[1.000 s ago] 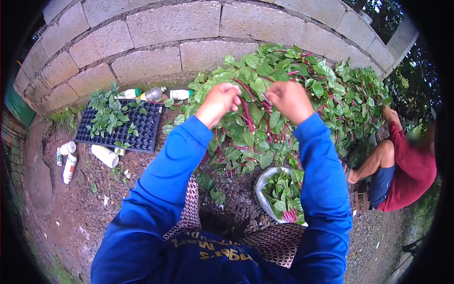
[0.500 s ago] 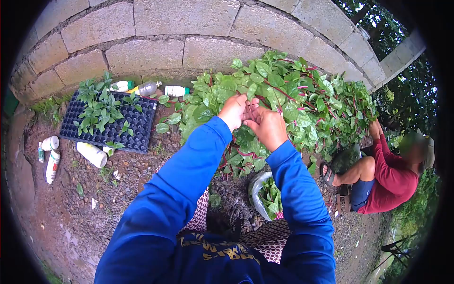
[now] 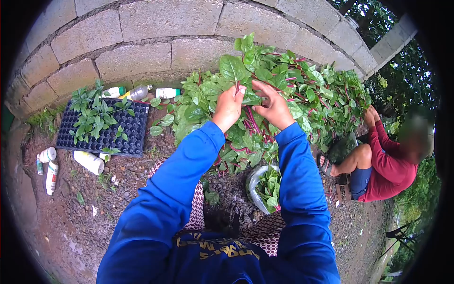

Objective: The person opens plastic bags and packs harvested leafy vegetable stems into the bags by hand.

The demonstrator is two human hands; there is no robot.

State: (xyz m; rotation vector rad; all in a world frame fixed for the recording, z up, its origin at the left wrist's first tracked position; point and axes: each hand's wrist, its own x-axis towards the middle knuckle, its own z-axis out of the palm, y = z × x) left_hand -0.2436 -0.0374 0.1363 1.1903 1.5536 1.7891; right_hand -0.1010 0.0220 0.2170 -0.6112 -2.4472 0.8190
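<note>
A dense bed of Malabar spinach [image 3: 302,97], with green leaves and reddish-purple stems, grows along the wall in front of me. My left hand [image 3: 229,108] is closed, thumb and fingers pinching a Malabar spinach sprig [image 3: 233,69] whose broad leaves stand up above the fingertips. Just to its right, my right hand [image 3: 274,108] has its fingers apart and curved beside the leaves; I see nothing held in it. Below my hands, partly behind my right sleeve, a clear plastic bag [image 3: 254,185] holds picked leafy shoots [image 3: 270,188].
A concrete block wall [image 3: 142,40] runs behind the plants. On the left lie a black seedling tray [image 3: 135,137] with seedlings [image 3: 94,118], a white bottle [image 3: 90,162] and several other containers. At right, a person in a red shirt [image 3: 390,168] sits with hands in the foliage.
My hands were together among the leaves; now they are apart. The left has lifted a sprig upright, and the right has opened. The view has shifted slightly.
</note>
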